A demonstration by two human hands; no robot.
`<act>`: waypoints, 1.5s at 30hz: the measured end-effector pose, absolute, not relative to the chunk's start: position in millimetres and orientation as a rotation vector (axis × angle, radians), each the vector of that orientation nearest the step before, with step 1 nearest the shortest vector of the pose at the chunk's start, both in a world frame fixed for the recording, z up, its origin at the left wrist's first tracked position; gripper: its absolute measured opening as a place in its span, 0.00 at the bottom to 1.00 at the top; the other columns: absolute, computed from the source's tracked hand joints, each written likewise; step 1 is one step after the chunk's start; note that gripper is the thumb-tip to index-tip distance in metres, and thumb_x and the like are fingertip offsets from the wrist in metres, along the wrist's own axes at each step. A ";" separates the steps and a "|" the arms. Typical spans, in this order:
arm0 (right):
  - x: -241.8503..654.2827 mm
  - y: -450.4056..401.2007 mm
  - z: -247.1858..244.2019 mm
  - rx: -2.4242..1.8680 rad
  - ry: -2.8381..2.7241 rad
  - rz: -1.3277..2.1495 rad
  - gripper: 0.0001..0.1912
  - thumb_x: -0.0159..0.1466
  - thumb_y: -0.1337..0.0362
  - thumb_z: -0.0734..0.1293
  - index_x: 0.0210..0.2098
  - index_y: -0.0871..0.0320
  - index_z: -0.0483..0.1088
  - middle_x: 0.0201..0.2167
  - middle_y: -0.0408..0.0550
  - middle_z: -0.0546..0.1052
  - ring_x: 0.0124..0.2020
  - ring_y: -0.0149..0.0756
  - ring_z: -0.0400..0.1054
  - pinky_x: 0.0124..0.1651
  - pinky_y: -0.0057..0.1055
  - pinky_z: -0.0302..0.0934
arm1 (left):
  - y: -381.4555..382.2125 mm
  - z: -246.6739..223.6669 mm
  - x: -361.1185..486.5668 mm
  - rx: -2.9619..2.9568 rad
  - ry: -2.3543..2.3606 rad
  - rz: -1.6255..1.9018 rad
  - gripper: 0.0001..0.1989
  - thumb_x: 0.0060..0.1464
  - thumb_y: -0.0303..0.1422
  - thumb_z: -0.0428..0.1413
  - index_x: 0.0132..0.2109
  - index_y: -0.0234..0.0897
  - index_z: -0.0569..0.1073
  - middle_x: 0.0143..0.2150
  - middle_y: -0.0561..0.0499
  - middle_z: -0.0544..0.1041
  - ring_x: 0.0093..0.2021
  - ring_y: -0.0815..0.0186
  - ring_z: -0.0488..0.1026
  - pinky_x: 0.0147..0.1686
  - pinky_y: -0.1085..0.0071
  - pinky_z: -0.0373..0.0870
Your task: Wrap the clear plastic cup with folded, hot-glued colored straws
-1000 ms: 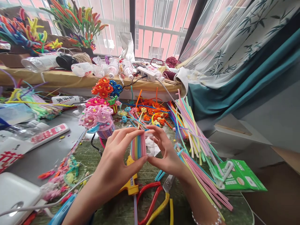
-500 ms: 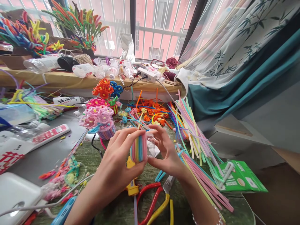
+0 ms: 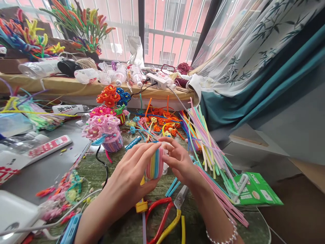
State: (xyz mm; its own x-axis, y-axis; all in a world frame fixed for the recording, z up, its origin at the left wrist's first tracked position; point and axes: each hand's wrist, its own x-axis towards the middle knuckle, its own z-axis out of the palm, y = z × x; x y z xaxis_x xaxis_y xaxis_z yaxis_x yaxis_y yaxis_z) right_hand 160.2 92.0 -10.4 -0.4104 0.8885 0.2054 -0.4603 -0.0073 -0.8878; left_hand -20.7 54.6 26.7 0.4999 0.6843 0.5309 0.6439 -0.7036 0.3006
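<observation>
A small clear plastic cup wrapped in pastel-striped pipe cleaners (image 3: 154, 164) is held above the table, tilted on its side. My left hand (image 3: 127, 171) is closed around its striped side, fingers over the top and thumb below. At its right end, my right hand (image 3: 181, 164) has bent fingers against the rim, next to a bit of bare clear plastic (image 3: 165, 168). Below the hands lie a yellow glue gun (image 3: 141, 206), partly hidden by my left hand, and scissors (image 3: 162, 222) with red and yellow handles.
Pink pipe cleaners (image 3: 218, 193) and a green packet (image 3: 256, 189) lie on the right. A pot of pink pipe-cleaner flowers (image 3: 111, 140) stands behind my left hand. Loose flower pieces (image 3: 165, 122) are farther back. A white device (image 3: 17, 211) sits front left, its cord crossing the table.
The striped cup has turned slightly, and less clear plastic shows at its right end. My right hand's fingers have moved in closer to the rim. The view has shifted a little.
</observation>
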 end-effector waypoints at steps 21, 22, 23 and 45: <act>157.3 124.5 6.0 -0.492 -1.054 1.783 0.31 0.50 0.70 0.77 0.51 0.52 0.66 0.35 0.40 0.73 0.37 0.30 0.70 0.42 0.25 0.64 | 106.5 15.7 -46.7 2.582 1.067 1.000 0.36 0.52 0.29 0.63 0.65 0.47 0.60 0.59 0.46 0.72 0.57 0.57 0.71 0.54 0.61 0.71; 155.7 128.2 7.4 -0.490 -1.068 1.792 0.32 0.49 0.71 0.77 0.51 0.52 0.66 0.35 0.41 0.73 0.36 0.30 0.70 0.42 0.25 0.64 | 107.9 15.1 -48.5 2.581 1.079 1.019 0.35 0.52 0.29 0.63 0.65 0.47 0.60 0.59 0.46 0.72 0.56 0.57 0.71 0.53 0.61 0.71; 153.9 131.8 8.3 -0.490 -1.081 1.801 0.33 0.49 0.72 0.77 0.51 0.52 0.66 0.35 0.41 0.73 0.36 0.30 0.70 0.41 0.25 0.64 | 108.9 14.1 -50.2 2.580 1.093 1.035 0.35 0.53 0.30 0.63 0.65 0.48 0.60 0.58 0.46 0.72 0.56 0.56 0.71 0.53 0.61 0.71; 146.3 154.8 10.5 -0.499 -1.282 1.861 0.35 0.46 0.73 0.79 0.51 0.53 0.68 0.33 0.41 0.74 0.39 0.31 0.69 0.40 0.25 0.66 | 107.1 4.0 -58.9 2.592 1.179 1.102 0.35 0.53 0.27 0.61 0.66 0.47 0.60 0.57 0.44 0.72 0.55 0.56 0.72 0.52 0.60 0.72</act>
